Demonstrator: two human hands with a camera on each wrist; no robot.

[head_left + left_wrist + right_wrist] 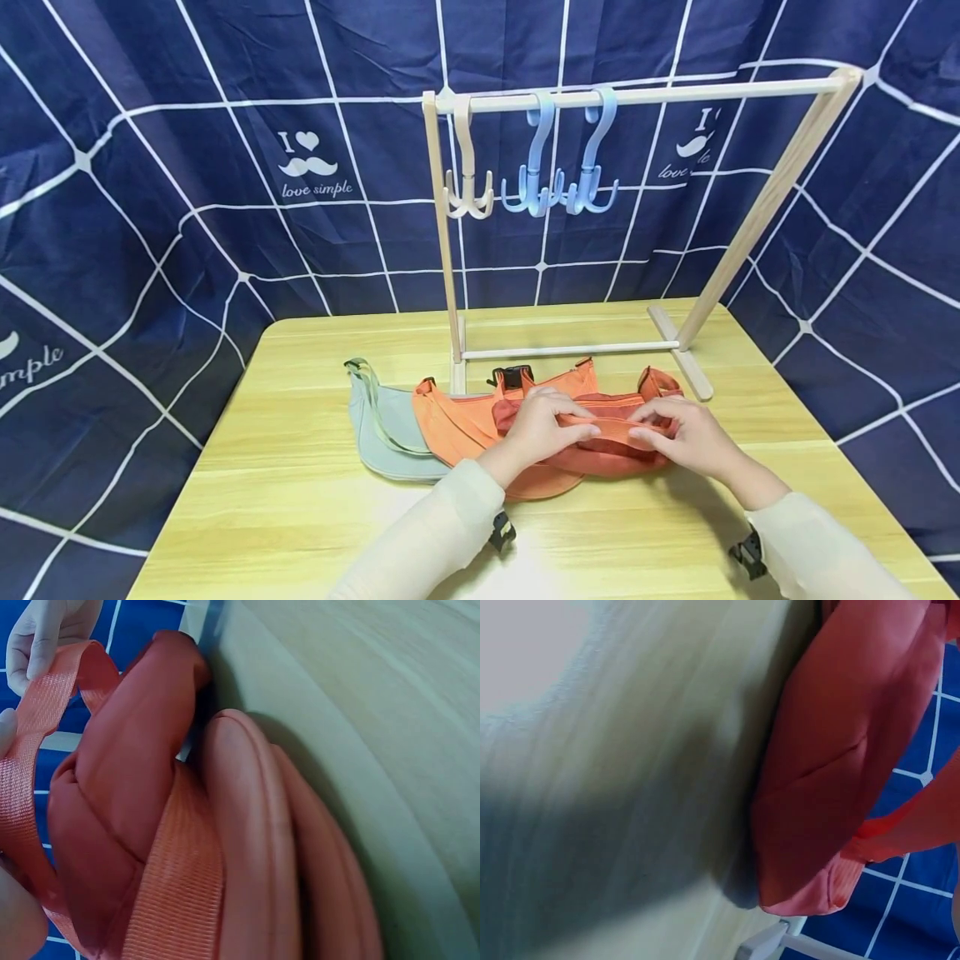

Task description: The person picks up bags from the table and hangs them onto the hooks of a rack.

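Both hands pinch an orange strap between thumb and fingers, the left hand on its left part and the right hand on its right part. Beneath the strap lies a red-orange bag, seen close in the left wrist view as a folded bag and in the right wrist view as a smooth bag. An orange bag lies at the left, partly under the red one, and a pale green bag lies left of that. A black buckle shows behind the left hand.
Behind the bags, a wooden rack stands on the table. From its bar hang a cream hook and two blue hooks. A dark blue cloth with white lines surrounds the table's back and sides.
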